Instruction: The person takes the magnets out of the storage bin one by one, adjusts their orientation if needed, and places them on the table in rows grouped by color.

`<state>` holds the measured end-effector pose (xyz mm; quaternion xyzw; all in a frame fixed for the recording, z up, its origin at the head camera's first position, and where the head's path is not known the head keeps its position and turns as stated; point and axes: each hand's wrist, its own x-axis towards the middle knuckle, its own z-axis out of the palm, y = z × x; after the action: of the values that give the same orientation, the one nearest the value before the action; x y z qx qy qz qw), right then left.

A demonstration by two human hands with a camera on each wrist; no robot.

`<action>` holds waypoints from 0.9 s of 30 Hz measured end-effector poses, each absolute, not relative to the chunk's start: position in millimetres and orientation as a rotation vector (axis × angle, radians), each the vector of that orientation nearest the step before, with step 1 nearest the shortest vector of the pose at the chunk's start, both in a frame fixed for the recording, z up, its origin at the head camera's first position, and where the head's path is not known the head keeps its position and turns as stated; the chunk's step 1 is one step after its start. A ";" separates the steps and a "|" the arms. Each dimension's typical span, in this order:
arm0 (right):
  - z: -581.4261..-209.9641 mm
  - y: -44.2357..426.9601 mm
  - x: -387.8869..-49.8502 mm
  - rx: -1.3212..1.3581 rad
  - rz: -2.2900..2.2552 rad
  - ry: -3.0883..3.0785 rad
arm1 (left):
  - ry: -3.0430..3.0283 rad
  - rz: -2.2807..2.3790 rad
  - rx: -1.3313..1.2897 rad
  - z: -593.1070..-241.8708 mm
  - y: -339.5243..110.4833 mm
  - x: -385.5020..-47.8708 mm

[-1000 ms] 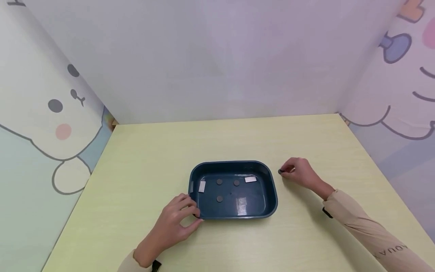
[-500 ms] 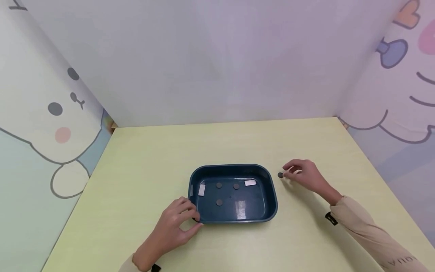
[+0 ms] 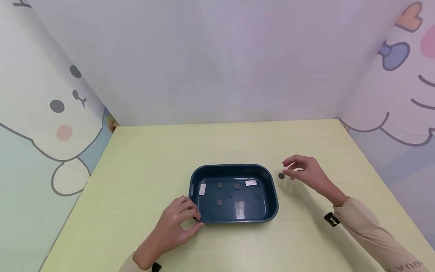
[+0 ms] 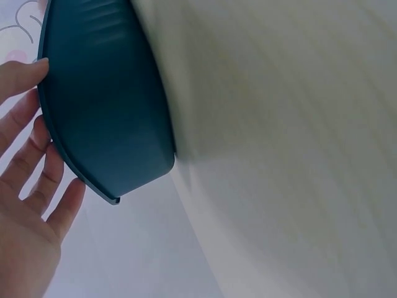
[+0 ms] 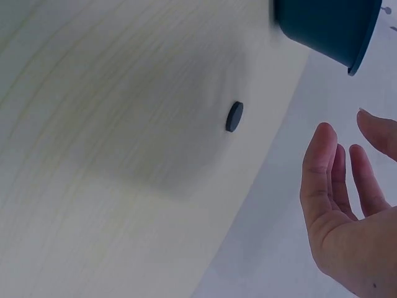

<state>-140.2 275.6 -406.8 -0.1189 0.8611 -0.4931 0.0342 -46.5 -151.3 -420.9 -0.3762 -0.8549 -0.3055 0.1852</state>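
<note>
A dark blue plastic tray [image 3: 234, 221] stands on the table, with three small grey discs, one of them the front disc [image 3: 219, 202], lying in it. My left hand [image 3: 173, 224] holds its front left corner, the thumb outside and a fingertip over the rim; the left wrist view shows the fingers along that rim [image 4: 80, 177]. To the right of the tray, a small black disc [image 3: 281, 176] lies flat on the tabletop. Just above and right of this disc hovers my right hand [image 3: 304, 172], fingers parted and apart from it. In the right wrist view, nothing is between the fingers [image 5: 319, 164].
Two small white rectangular pieces, the left piece [image 3: 202, 189] and the right piece [image 3: 250, 183], lie inside the tray. The pale yellow table [image 3: 153, 151] meets a plain light wall [image 3: 217, 68] at the back. Cartoon-printed panels flank both sides.
My right hand has let go of the black disc, leaving it on the table, and has lifted slightly away to the right. The left hand has stayed at the tray's corner.
</note>
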 end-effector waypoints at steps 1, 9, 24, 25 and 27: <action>-404.4 274.1 -139.6 -0.372 -1.531 2.640 | -2.409 -0.860 -1.060 -420.5 -151.4 -47.0; -386.8 259.2 -131.9 -0.372 -1.621 2.529 | -2.441 -0.848 -1.033 -419.5 -151.8 -46.5; -374.7 237.3 -126.6 -0.445 -1.651 2.441 | -2.414 -0.876 -1.049 -419.6 -150.9 -43.3; -373.8 235.3 -126.5 -0.450 -1.653 2.431 | -2.412 -0.880 -1.049 -419.5 -151.0 -43.8; -372.5 231.4 -126.7 -0.457 -1.644 2.422 | -2.413 -0.882 -1.049 -418.9 -151.2 -44.8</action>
<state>-126.7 231.4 -372.5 -0.1535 0.8143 -0.5526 0.0894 -44.8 -151.2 -418.9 -0.3717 -0.8550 -0.3125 0.1822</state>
